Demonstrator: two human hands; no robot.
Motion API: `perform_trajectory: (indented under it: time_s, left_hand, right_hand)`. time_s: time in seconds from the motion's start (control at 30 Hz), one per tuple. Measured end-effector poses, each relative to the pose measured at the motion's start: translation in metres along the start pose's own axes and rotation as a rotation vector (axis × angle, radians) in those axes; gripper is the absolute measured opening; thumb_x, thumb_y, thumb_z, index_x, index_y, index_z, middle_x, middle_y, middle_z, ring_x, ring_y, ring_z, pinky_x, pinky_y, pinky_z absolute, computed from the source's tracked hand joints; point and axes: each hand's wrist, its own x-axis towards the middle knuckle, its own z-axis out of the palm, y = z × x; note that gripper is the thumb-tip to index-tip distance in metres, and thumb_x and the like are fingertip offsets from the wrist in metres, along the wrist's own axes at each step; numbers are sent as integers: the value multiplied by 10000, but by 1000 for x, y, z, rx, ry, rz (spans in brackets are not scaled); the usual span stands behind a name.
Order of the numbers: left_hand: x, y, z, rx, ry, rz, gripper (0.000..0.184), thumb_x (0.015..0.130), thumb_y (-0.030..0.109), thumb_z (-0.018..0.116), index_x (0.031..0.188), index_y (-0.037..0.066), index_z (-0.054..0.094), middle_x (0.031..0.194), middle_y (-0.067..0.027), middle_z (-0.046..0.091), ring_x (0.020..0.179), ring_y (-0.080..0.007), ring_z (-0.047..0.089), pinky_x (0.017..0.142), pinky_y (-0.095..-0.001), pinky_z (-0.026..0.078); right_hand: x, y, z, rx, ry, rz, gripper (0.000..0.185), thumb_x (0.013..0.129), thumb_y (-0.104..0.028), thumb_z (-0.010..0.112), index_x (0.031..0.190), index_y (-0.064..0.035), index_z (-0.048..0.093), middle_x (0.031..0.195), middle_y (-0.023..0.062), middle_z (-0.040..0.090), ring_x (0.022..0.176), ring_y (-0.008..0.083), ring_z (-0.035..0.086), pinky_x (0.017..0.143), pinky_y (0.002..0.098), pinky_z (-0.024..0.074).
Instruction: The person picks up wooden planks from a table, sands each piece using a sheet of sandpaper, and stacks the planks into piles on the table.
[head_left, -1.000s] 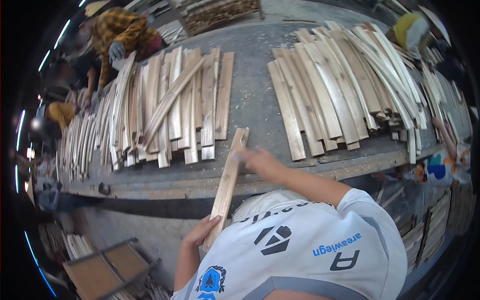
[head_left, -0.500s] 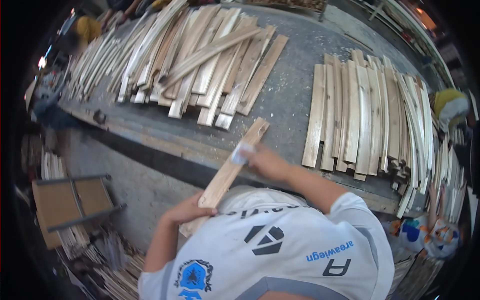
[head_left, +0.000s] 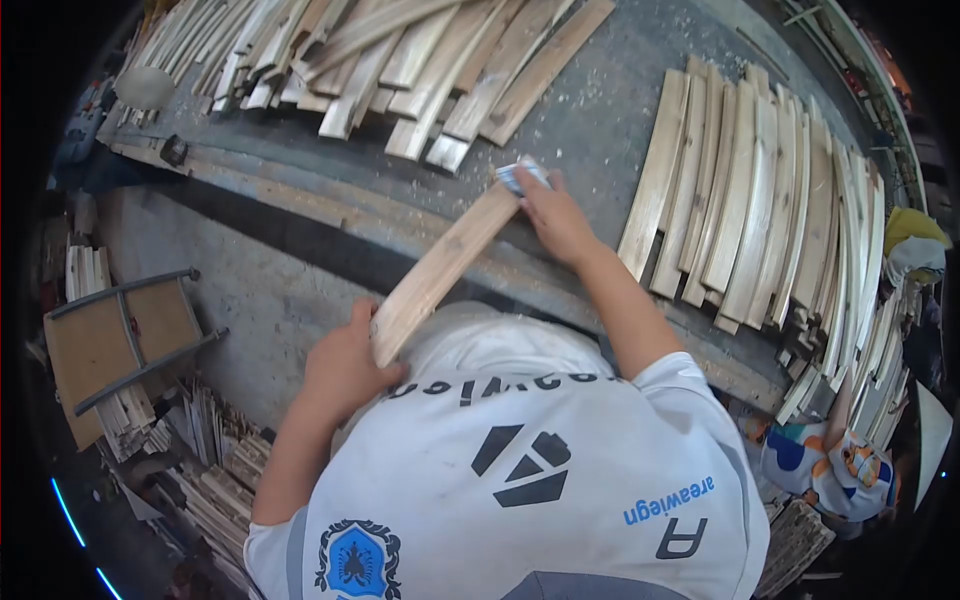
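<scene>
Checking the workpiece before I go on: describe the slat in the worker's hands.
The wooden slat is flat, narrow and pale brown, with grain and darker knot-like marks on its upper face; no break shows. It slants from the left hand, which grips its near end, to the far end over the workbench. There the right hand holds a small whitish-and-blue pad against it. Its underside is hidden.
</scene>
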Motion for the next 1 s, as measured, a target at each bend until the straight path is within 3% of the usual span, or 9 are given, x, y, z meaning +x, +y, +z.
perform_trajectory:
  time_s: [0.17, 0.3, 0.37, 0.43, 0.67, 0.7, 0.77, 0.97, 1.0]
  left_hand:
    - [6, -11, 1, -37, -143, -66, 561, 680, 253, 698, 1131, 2, 478, 959, -280, 641, 890, -437, 632, 782, -453, 493]
    - [9, -18, -2, -51, -169, 0, 557, 664, 274, 692, 1082, -26, 478, 897, -282, 642, 872, -446, 628, 750, -466, 501]
    - [13, -23, -9, -82, -208, 25, 549, 671, 278, 690, 1072, -34, 482, 903, -291, 638, 862, -444, 630, 752, -456, 500]
    - [17, -28, -12, -123, -247, 33, 546, 679, 284, 689, 1068, -41, 486, 917, -296, 634, 860, -431, 634, 758, -442, 500]
    - [21, -36, -18, -282, -352, 67, 560, 737, 334, 689, 1089, -58, 498, 983, -251, 632, 902, -334, 633, 796, -381, 491]
    - [24, -41, -15, -295, -375, 79, 557, 749, 340, 687, 1093, -58, 500, 991, -238, 634, 913, -325, 630, 805, -376, 488]
    - [32, -58, -3, -466, -401, 151, 510, 779, 323, 674, 1105, -30, 503, 916, -173, 628, 804, -278, 634, 723, -359, 504]
    - [24, -52, -25, -1175, -742, -112, 375, 836, 239, 623, 1140, 57, 502, 650, -13, 494, 450, -99, 486, 393, -242, 406]
    - [22, -51, -27, -1265, -765, -87, 363, 839, 227, 617, 1144, 68, 500, 617, 3, 466, 408, -76, 448, 349, -221, 372]
  right_hand:
    - [4, -38, -21, -80, -431, -15, 513, 901, -102, 503, 1408, -166, 456, 1264, 209, 577, 1144, 423, 545, 1103, 469, 328]
    - [7, 14, -10, -163, -31, 145, 520, 904, -123, 513, 1414, -210, 459, 1221, 275, 576, 1234, 461, 478, 1070, 446, 396]
    - [2, -62, -28, -126, -416, -16, 446, 929, -114, 489, 1373, -154, 485, 1290, 181, 569, 1192, 378, 529, 1107, 433, 355]
    - [-12, -86, -16, 179, -290, -308, 395, 955, -139, 443, 1345, -123, 507, 1231, 140, 604, 1127, 347, 557, 1113, 442, 341]
    - [25, -57, -44, 200, -264, 209, 396, 972, -202, 395, 1336, -118, 524, 1161, 172, 628, 1139, 331, 554, 1050, 435, 393]
    - [13, -64, -32, 10, -336, -52, 399, 949, -162, 433, 1333, -104, 525, 1123, 183, 637, 1129, 350, 564, 1064, 461, 377]
    - [3, -80, -27, 242, -279, -314, 443, 927, -100, 469, 1369, -90, 483, 1150, 201, 630, 1161, 376, 552, 1086, 467, 355]
    - [42, -44, -45, -56, -315, 144, 507, 925, -55, 457, 1427, -110, 411, 1232, 221, 579, 1112, 377, 568, 1030, 470, 404]
    - [22, -62, -31, 16, -71, -179, 541, 925, -63, 467, 1453, -113, 366, 1272, 216, 549, 1121, 354, 559, 996, 452, 429]
